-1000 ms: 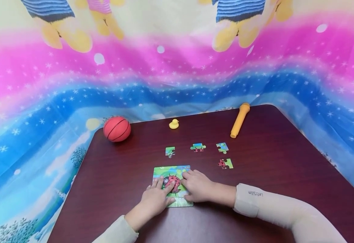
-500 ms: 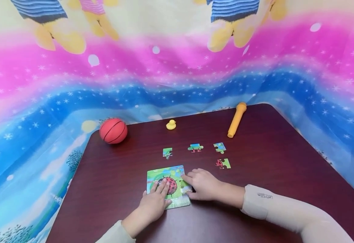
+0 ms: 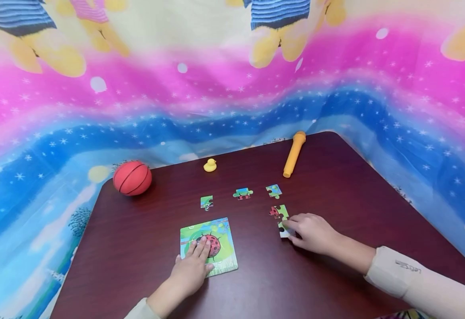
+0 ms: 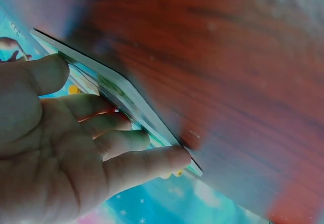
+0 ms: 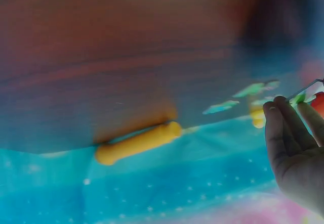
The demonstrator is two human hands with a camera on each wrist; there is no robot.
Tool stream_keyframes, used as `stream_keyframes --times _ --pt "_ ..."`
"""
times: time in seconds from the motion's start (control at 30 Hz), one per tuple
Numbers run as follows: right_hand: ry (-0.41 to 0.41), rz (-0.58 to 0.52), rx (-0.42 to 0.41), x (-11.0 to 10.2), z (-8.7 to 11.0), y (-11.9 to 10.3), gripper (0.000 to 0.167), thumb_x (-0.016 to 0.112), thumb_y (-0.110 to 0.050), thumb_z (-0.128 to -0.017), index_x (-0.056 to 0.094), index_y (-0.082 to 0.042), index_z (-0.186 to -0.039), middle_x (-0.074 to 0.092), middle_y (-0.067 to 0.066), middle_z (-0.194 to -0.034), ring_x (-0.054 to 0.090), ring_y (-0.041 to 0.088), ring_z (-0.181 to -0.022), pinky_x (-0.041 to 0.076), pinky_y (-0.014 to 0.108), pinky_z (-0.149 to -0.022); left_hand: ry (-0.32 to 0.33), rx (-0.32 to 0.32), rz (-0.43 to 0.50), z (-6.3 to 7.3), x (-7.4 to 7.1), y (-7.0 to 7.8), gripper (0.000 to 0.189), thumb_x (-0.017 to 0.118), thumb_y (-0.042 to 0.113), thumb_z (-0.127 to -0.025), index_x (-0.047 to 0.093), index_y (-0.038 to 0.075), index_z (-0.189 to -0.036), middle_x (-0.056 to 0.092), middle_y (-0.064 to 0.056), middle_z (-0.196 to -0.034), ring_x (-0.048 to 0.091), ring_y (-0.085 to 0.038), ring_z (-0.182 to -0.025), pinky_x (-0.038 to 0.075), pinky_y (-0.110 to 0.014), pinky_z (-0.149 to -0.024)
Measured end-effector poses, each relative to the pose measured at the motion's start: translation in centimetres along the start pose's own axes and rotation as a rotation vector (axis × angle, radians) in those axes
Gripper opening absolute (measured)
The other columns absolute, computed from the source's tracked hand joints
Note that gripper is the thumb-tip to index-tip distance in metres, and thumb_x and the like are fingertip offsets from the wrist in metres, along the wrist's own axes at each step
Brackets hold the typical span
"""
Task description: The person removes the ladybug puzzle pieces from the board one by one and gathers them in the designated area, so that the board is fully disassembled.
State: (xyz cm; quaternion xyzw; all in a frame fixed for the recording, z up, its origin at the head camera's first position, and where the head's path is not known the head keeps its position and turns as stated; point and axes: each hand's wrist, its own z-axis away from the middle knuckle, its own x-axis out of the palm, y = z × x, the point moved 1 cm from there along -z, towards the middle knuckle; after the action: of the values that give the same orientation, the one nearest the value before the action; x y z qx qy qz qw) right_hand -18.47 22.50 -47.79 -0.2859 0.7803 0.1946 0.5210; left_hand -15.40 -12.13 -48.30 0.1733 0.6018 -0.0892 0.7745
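A square ladybug puzzle board [image 3: 226, 237] lies flat on the table, with my left hand [image 3: 190, 270] resting on its left part, fingers extended. In the left wrist view that hand's fingers [image 4: 147, 166] lie along the board's edge [image 4: 144, 105]. Right of the board, my right hand [image 3: 314, 232] pinches a green and white jigsaw piece [image 3: 283, 231] between thumb and fingers, low over the table. Just beyond it is a red and green piece [image 3: 281, 211]; whether the two touch I cannot tell. Farther back lie three more pieces: a left one [image 3: 206, 202], a middle one [image 3: 242, 193] and a right one [image 3: 274, 191].
Along the far side of the dark table [image 3: 168, 186] are a red ball [image 3: 132, 178], a yellow toy duck [image 3: 210, 165] and a yellow-orange microphone-shaped toy [image 3: 294, 155]. A colourful printed cloth [image 3: 200, 97] hangs behind the table.
My right hand has left the board's right edge and moved right with the jigsaw piece, close to the red and green one. My left hand stays on the board. The head view has shifted right.
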Motion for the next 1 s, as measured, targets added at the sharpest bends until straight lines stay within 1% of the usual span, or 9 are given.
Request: stream_keyframes --times 0.13,0.23,0.43,0.5,0.6,0.73,0.87,0.93,1.0 --pt "0.028 0.038 -0.044 0.3 0.6 0.6 0.027 0.076 -0.014 -0.07 0.071 -0.011 -0.095 0.064 0.0 -0.083 0.061 0.014 -0.071 0.052 0.034 -0.064 0.002 -0.012 0.009 0.0 0.0 -0.3 0.061 0.051 0.038 -0.095 0.036 0.006 -0.145 0.028 -0.01 -0.153 0.025 -0.035 -0.139 0.033 -0.07 -0.094" --pt "0.023 0.057 -0.068 0.6 0.9 0.8 0.027 0.078 -0.015 -0.069 0.07 -0.01 -0.094 0.063 0.001 -0.083 0.06 0.014 -0.068 0.052 0.033 -0.061 0.003 -0.016 0.016 0.0 0.1 -0.5 0.061 0.052 0.037 -0.095 0.037 0.006 -0.145 0.028 -0.01 -0.153 0.025 -0.035 -0.139 0.033 -0.07 -0.094" --pt "-0.057 0.057 -0.054 1.0 1.3 0.5 0.022 0.076 -0.016 -0.072 0.069 -0.01 -0.092 0.063 0.002 -0.086 0.061 0.014 -0.068 0.052 0.032 -0.059 -0.006 -0.015 0.018 0.2 0.4 -0.7 0.06 0.052 0.038 -0.095 0.038 0.006 -0.144 0.03 -0.01 -0.152 0.025 -0.035 -0.139 0.033 -0.07 -0.093" --pt "-0.065 0.06 -0.05 1.2 1.4 0.4 0.02 0.076 -0.015 -0.072 0.069 -0.009 -0.09 0.063 0.002 -0.085 0.061 0.015 -0.07 0.052 0.033 -0.061 -0.008 -0.012 0.01 0.3 0.4 -0.7 0.061 0.052 0.038 -0.094 0.039 0.006 -0.144 0.03 -0.01 -0.152 0.026 -0.035 -0.139 0.034 -0.069 -0.093" --pt "-0.051 0.06 -0.046 1.3 1.3 0.3 0.015 0.075 -0.012 -0.072 0.068 -0.009 -0.085 0.061 0.002 -0.083 0.06 0.017 -0.071 0.051 0.035 -0.061 -0.004 -0.01 0.0 0.3 0.1 -0.7 0.061 0.053 0.039 -0.094 0.039 0.007 -0.144 0.031 -0.009 -0.152 0.025 -0.034 -0.14 0.033 -0.069 -0.095" --pt "-0.076 0.071 -0.03 0.9 0.9 0.2 0.015 0.076 -0.013 -0.07 0.067 -0.01 -0.082 0.06 0.002 -0.083 0.059 0.018 -0.072 0.051 0.036 -0.062 0.013 -0.011 -0.01 0.0 -0.2 -0.8 0.061 0.054 0.042 -0.093 0.041 0.01 -0.143 0.033 -0.008 -0.151 0.022 -0.032 -0.141 0.028 -0.068 -0.099" --pt "-0.12 0.107 -0.024 -0.1 -0.2 -0.2 0.021 0.077 -0.022 -0.073 0.071 -0.008 -0.088 0.066 0.006 -0.09 0.065 0.023 -0.087 0.053 0.04 -0.069 0.047 0.01 0.009 -0.4 -0.2 -0.7 0.063 0.057 0.042 -0.091 0.043 0.007 -0.142 0.035 -0.01 -0.149 0.023 -0.034 -0.14 0.029 -0.066 -0.1" --pt "-0.108 0.102 -0.026 -0.8 -1.2 -0.8 0.027 0.076 -0.026 -0.075 0.073 -0.006 -0.093 0.068 0.007 -0.096 0.065 0.024 -0.094 0.053 0.041 -0.074 0.065 0.018 0.033 -0.4 -0.1 -0.7 0.063 0.058 0.041 -0.091 0.043 0.006 -0.141 0.036 -0.012 -0.149 0.025 -0.036 -0.139 0.031 -0.065 -0.1" --pt "-0.078 0.075 -0.031 -1.3 -2.5 -1.7 0.028 0.076 -0.026 -0.076 0.075 -0.006 -0.096 0.069 0.007 -0.099 0.065 0.022 -0.097 0.053 0.04 -0.077 0.077 0.021 0.064 -0.2 -0.1 -0.8 0.062 0.06 0.04 -0.09 0.044 0.005 -0.14 0.036 -0.013 -0.149 0.026 -0.037 -0.139 0.032 -0.064 -0.1"
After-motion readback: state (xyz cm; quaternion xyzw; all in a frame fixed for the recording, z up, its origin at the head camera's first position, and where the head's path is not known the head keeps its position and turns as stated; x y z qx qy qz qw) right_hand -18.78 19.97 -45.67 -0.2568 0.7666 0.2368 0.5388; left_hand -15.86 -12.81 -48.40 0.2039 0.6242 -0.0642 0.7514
